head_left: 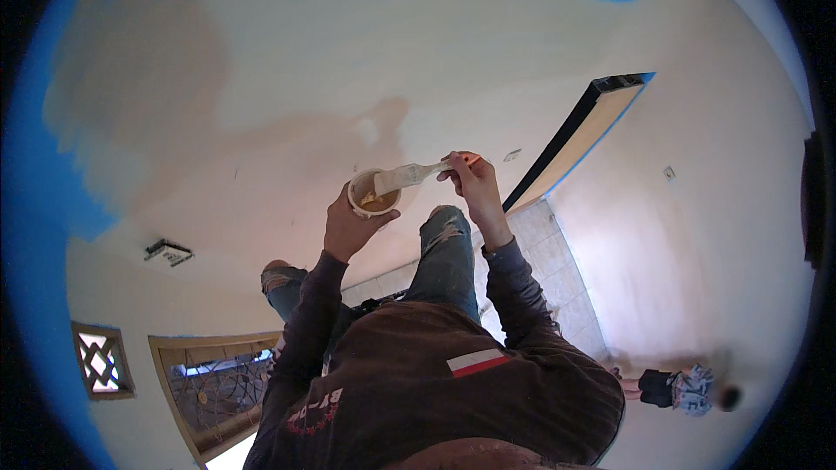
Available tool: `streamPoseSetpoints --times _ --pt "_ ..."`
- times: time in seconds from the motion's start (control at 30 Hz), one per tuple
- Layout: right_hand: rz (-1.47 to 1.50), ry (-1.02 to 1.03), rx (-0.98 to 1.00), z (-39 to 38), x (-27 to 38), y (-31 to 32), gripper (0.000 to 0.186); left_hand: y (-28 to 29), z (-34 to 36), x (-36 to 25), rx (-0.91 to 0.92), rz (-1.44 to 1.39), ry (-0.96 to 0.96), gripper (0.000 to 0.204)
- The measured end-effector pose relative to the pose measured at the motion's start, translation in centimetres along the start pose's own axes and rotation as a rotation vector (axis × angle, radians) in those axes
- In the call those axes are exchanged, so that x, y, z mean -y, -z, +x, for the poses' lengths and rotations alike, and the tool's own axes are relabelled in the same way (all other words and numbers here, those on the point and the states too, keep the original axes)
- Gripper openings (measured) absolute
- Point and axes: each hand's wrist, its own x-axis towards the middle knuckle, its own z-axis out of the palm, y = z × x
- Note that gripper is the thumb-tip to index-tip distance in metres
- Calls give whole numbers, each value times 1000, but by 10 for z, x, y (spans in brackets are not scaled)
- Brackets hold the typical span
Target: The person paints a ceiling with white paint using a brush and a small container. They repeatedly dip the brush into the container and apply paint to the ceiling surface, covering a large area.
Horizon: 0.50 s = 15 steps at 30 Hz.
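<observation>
Gripping the cup: left hand (348,231) — fingers curled round the left side of the cup (360,186), thumb along its lower right rim, so the cup sits between them.
Cup mouth: faces the camera, with yellowish paint (376,201) inside.
Pinching the brush: right hand (475,184), thumb and fingers drawn close on the handle end of the brush (409,176).
Brush: lies nearly level, reaching left from the fingertips; its pale bristles (390,180) overlap the cup mouth. Whether they touch the paint, I cannot tell.
Between the hands: a short gap, bridged by the brush.
Wall: the pale wall (287,96) spreads beyond the hands, with a shadow (387,117) just above the cup and blue (35,165) along the left edge.
Knees: ripped jeans (444,261) below the hands.
Lower right: another person (690,390), well apart.
</observation>
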Motion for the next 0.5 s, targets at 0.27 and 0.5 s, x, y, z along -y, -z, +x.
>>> streamPoseSetpoints --times 0.27,0.5 --pt "65 -31 -8 -3 -4 1 26 -3 2 -2 -4 -6 49 75" --pt "85 -70 41 -1 -7 7 26 -3 3 4 -21 -26 45 75"
